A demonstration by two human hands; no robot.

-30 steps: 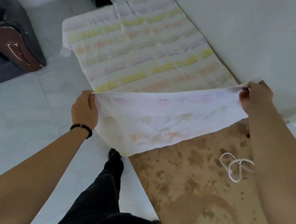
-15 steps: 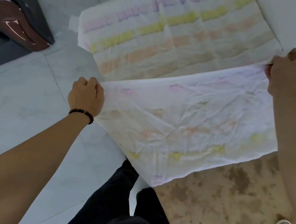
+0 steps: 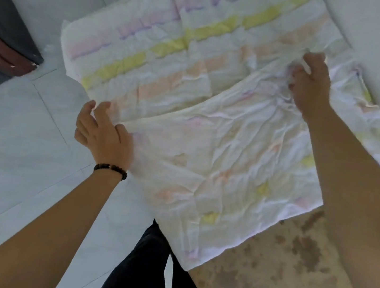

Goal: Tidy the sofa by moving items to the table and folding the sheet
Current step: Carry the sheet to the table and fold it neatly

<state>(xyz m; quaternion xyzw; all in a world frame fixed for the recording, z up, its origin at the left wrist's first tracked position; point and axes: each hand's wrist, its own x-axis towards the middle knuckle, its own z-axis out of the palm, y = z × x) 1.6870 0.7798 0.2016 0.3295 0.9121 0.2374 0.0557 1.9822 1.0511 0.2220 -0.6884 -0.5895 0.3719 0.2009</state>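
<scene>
Pale striped sheet [image 3: 218,161] spread flat on a brown mottled surface [image 3: 274,281], near part folded over onto the striped far part, underside up and heavily creased. Folding step in hand, by the look of it: first fold laid but not yet squared, cloth only doubled and wide, so well short of finished.

At the sheet's left edge, by one end of the folded flap's border: left hand [image 3: 103,132], fingers straight and spread apart, gripping nothing. Hard to tell whether the thumb touches the cloth. At the sheet's far right, on the other end of that border: right hand [image 3: 311,88], fingers curled down and clamped on a bunched bit of cloth.

Next, as a judgement: release on the right, smooth the flap from the middle outward, line its border up with the layer beneath, then take up one side for a second fold across.

Left of the sheet, pale tiled floor [image 3: 22,142]; farther left, a dark sofa arm [image 3: 2,49]. Below the sheet's near corner, dark trousers [image 3: 137,280].
</scene>
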